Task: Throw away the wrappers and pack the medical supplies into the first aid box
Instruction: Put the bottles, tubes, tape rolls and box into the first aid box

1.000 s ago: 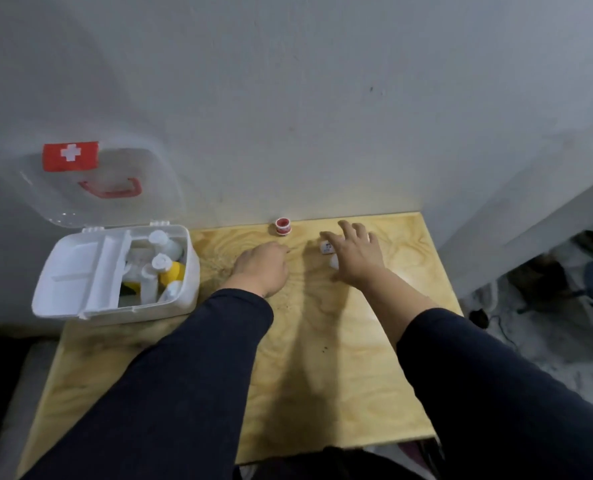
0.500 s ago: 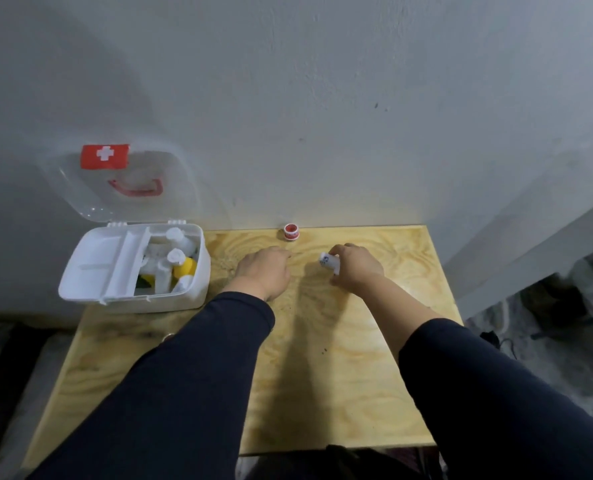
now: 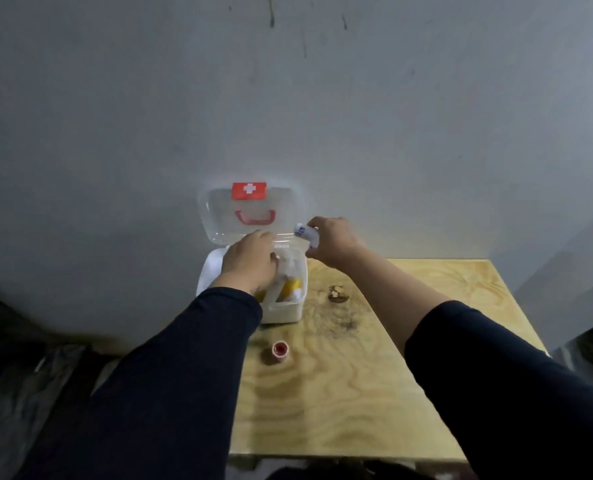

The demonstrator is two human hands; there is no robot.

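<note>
The white first aid box stands open, bottles inside; a small white bottle hangs above its rim; a red tape roll lies nearby.

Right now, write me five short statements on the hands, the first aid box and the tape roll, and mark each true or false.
1. The first aid box lid is open. True.
2. The right hand is empty. False: it grips a small white bottle.
3. The red tape roll lies inside the box. False: it sits on the wooden table in front of the box.
4. The left hand reaches over the box. True.
5. The lid carries a white cross on red. True.
</note>
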